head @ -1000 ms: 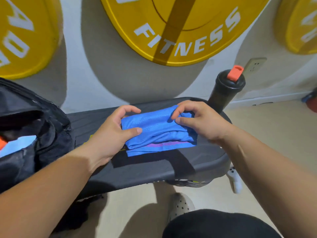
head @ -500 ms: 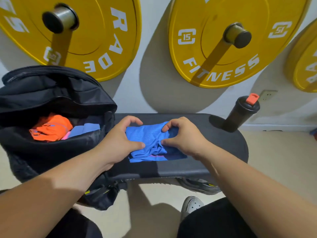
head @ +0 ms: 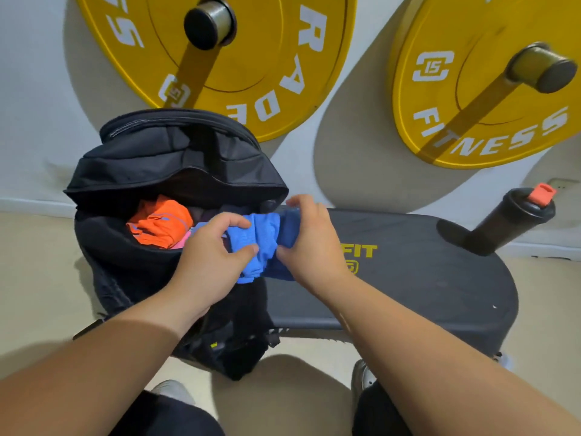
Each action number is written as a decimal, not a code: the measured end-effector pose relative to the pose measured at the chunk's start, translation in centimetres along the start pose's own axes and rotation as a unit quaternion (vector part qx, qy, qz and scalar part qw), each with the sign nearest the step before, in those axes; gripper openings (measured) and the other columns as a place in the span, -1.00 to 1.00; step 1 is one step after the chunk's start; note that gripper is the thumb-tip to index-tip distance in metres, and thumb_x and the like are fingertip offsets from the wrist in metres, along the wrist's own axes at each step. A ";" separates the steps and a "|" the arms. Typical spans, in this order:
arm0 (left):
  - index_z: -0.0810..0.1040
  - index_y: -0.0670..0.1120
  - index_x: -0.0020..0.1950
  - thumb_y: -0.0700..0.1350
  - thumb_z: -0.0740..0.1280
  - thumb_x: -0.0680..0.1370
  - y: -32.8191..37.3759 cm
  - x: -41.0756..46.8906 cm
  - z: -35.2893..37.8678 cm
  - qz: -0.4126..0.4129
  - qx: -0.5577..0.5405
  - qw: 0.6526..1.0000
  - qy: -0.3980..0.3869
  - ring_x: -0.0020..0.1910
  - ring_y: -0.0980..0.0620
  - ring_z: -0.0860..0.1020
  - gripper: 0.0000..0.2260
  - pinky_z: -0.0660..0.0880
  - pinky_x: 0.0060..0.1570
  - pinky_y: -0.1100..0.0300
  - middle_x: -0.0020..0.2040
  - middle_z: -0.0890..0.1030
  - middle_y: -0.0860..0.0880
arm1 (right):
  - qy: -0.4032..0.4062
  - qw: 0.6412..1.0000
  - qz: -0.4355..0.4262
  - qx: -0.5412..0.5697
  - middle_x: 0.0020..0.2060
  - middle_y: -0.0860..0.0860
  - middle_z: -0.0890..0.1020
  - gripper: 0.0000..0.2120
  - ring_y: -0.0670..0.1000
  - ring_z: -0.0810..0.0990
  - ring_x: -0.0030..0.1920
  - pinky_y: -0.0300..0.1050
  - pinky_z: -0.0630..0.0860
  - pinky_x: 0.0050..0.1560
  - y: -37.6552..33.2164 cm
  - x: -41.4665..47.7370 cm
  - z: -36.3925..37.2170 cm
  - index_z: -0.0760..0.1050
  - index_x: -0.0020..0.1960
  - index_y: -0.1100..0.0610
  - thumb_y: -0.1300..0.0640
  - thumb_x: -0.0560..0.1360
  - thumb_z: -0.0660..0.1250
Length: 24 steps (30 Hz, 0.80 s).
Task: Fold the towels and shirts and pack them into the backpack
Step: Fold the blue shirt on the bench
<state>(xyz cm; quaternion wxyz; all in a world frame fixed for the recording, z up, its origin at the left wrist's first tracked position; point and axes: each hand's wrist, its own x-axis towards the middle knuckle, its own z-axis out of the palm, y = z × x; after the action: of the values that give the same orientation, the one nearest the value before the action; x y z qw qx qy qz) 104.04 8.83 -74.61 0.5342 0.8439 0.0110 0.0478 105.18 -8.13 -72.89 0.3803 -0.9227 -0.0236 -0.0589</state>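
A folded blue cloth (head: 262,243) is held bunched between both hands at the right rim of the open black backpack (head: 125,256). My left hand (head: 217,256) grips its left side, thumb and fingers curled round it. My right hand (head: 309,243) grips its right side. Inside the backpack lies a folded orange garment (head: 160,226), with a bit of pink and pale blue cloth beside it. The backpack stands on the floor at the left end of the black bench (head: 418,284).
A black shaker bottle (head: 509,221) with an orange cap stands at the bench's far right end. Two yellow weight plates (head: 276,64) (head: 471,99) hang on pegs on the wall behind. My legs and shoes show at the bottom, on the beige floor.
Both hands have lifted the blue cloth off the bench and carried it left to the backpack's opening, squeezing it narrower. The view has swung left, showing more of the backpack.
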 end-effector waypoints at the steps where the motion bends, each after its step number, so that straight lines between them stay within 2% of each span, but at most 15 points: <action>1: 0.58 0.14 0.07 -0.08 0.47 0.45 -0.2 0.3 -0.4 -0.007 -0.018 1.000 0.009 -0.16 -0.14 0.60 -0.76 0.58 -0.06 -0.13 -0.10 0.65 -0.06 | 0.010 0.999 0.006 0.031 0.11 -0.10 0.44 -0.38 -0.06 0.46 -0.01 -0.17 0.43 -0.05 -0.8 0.3 0.7 0.30 0.29 -0.07 0.22 0.32 0.46; 4: 0.60 0.12 0.16 0.06 0.34 0.53 -0.7 1.2 -1.6 -0.032 -0.064 0.997 0.030 -0.17 0.05 0.62 -0.78 0.59 -0.01 -0.11 -0.12 0.66 0.10 | 0.026 0.989 0.024 0.143 -0.01 -0.22 0.50 -0.40 -0.14 0.53 -0.09 -0.26 0.43 -0.13 -3.1 1.0 1.9 0.25 0.27 -0.07 0.19 0.35 0.44; 6: 0.60 0.11 0.10 0.10 0.28 0.57 -0.5 1.3 -2.6 -0.027 -0.070 0.996 0.044 -0.09 0.20 0.62 -0.81 0.56 0.05 0.02 -0.09 0.66 0.20 | 0.025 0.979 0.009 0.202 0.01 -0.18 0.58 -0.51 -0.17 0.59 -0.05 -0.25 0.49 -0.04 -4.0 1.4 2.7 0.31 0.23 -0.05 0.16 0.38 0.41; 8: 0.62 0.04 0.01 0.21 0.21 0.55 -0.5 1.3 -3.3 -0.018 -0.088 0.995 0.049 -0.05 0.12 0.62 -0.69 0.54 0.04 0.05 -0.10 0.68 0.12 | -0.013 0.970 -0.008 0.242 0.00 -0.14 0.64 -0.63 -0.14 0.62 -0.03 -0.17 0.55 0.01 -4.5 1.8 3.5 0.45 0.21 -0.02 0.10 0.40 0.33; 9: 0.63 0.02 0.01 0.26 0.20 0.53 -0.7 1.2 -3.6 -0.021 -0.111 0.992 0.053 -0.05 0.06 0.62 -0.62 0.54 0.01 0.04 -0.10 0.68 0.07 | -0.041 0.965 -0.011 0.257 0.01 -0.14 0.65 -0.62 -0.12 0.63 0.00 -0.14 0.56 0.02 -4.8 1.9 3.9 0.51 0.22 0.00 0.08 0.41 0.28; 11: 0.63 0.03 0.10 0.31 0.29 0.46 -1.0 1.3 -4.0 -0.030 -0.159 0.985 0.063 -0.02 0.05 0.64 -0.57 0.55 -0.01 0.06 -0.03 0.68 0.05 | -0.085 0.965 -0.027 0.248 0.15 -0.14 0.63 -0.52 -0.17 0.59 0.14 -0.15 0.51 0.16 -5.2 1.8 4.5 0.57 0.29 0.04 0.02 0.41 0.19; 12: 0.59 0.05 0.21 0.30 0.38 0.43 -1.2 1.4 -4.2 -0.042 -0.162 0.983 0.068 0.03 0.10 0.64 -0.53 0.57 0.02 0.07 0.05 0.67 0.07 | -0.098 0.967 -0.042 0.231 0.26 -0.13 0.60 -0.48 -0.18 0.53 0.24 -0.15 0.46 0.26 -5.4 1.8 4.8 0.57 0.31 0.05 -0.02 0.40 0.15; 14: 0.35 0.17 0.49 0.15 0.49 0.45 -1.5 1.4 -4.5 -0.061 -0.157 0.982 0.088 0.16 0.22 0.58 -0.35 0.59 0.09 0.16 0.29 0.54 0.19 | -0.125 0.967 -0.072 0.208 0.39 -0.09 0.51 -0.45 -0.17 0.42 0.37 -0.12 0.37 0.39 -5.7 1.6 5.3 0.55 0.34 0.06 -0.02 0.42 0.10; 16: 0.12 0.36 0.53 -0.08 0.47 0.53 -1.6 1.4 -5.1 -0.053 -0.156 0.981 0.106 0.17 0.34 0.50 -0.25 0.58 0.04 0.31 0.34 0.36 0.30 | -0.150 0.963 -0.081 0.208 0.42 -0.07 0.47 -0.46 -0.18 0.40 0.40 -0.10 0.34 0.44 -5.6 1.5 5.7 0.51 0.39 0.08 0.10 0.46 0.09; 17: 0.11 0.41 0.51 -0.15 0.44 0.55 -1.6 1.4 -5.4 -0.048 -0.153 0.981 0.108 0.16 0.36 0.49 -0.24 0.58 -0.01 0.35 0.34 0.34 0.31 | -0.163 0.957 -0.073 0.228 0.41 -0.06 0.48 -0.45 -0.19 0.42 0.38 -0.10 0.36 0.43 -5.7 1.6 5.8 0.47 0.42 0.09 0.14 0.45 0.09; 19: 0.19 0.43 0.47 -0.22 0.38 0.58 -2.0 1.9 -6.1 -0.041 -0.136 0.984 0.106 0.14 0.32 0.53 -0.29 0.59 -0.09 0.37 0.33 0.40 0.27 | -0.168 0.948 -0.069 0.262 0.36 -0.02 0.53 -0.42 -0.15 0.48 0.35 -0.07 0.42 0.39 -5.8 2.0 5.6 0.42 0.46 0.09 0.17 0.44 0.09; 20: 0.27 0.41 0.45 -0.25 0.37 0.58 -2.1 2.3 -6.5 -0.035 -0.119 0.987 0.101 0.13 0.29 0.56 -0.34 0.59 -0.07 0.35 0.30 0.47 0.26 | -0.129 0.958 -0.097 0.235 0.34 -0.01 0.55 -0.43 -0.10 0.49 0.35 -0.02 0.43 0.38 -5.5 2.6 5.3 0.42 0.45 0.07 0.14 0.44 0.11; 22: 0.48 0.29 0.34 -0.29 0.35 0.57 -2.4 3.4 -7.3 -0.024 -0.078 0.993 0.083 0.13 0.26 0.57 -0.48 0.58 0.09 0.25 0.22 0.55 0.26 | -0.023 0.979 -0.198 0.043 0.38 -0.03 0.50 -0.46 0.05 0.40 0.41 0.15 0.33 0.41 -5.0 4.7 4.3 0.49 0.39 -0.02 0.05 0.42 0.14; 23: 0.54 0.23 0.27 -0.30 0.34 0.57 -2.7 4.0 -7.5 -0.022 -0.059 0.996 0.066 0.14 0.26 0.57 -0.55 0.56 0.17 0.20 0.20 0.57 0.26 | 0.001 0.974 -0.221 -0.059 0.45 -0.07 0.43 -0.47 0.13 0.29 0.48 0.24 0.22 0.45 -4.6 6.0 3.8 0.51 0.37 -0.09 0.03 0.41 0.16; 24: 0.58 0.21 0.22 -0.30 0.33 0.58 -3.0 4.6 -7.8 -0.030 -0.049 0.997 0.045 0.14 0.26 0.57 -0.59 0.56 0.20 0.19 0.18 0.58 0.25 | -0.017 0.968 -0.215 -0.131 0.53 -0.13 0.30 -0.49 0.18 0.13 0.55 0.32 0.07 0.49 -4.5 7.0 3.2 0.50 0.35 -0.18 0.03 0.42 0.17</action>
<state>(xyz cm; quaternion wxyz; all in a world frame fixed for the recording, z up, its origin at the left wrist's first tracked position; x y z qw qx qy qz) 107.96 17.47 -73.65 0.5750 0.8131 0.0582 0.0702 112.06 -2.68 -71.12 0.2345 -0.9386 -0.2195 -0.1262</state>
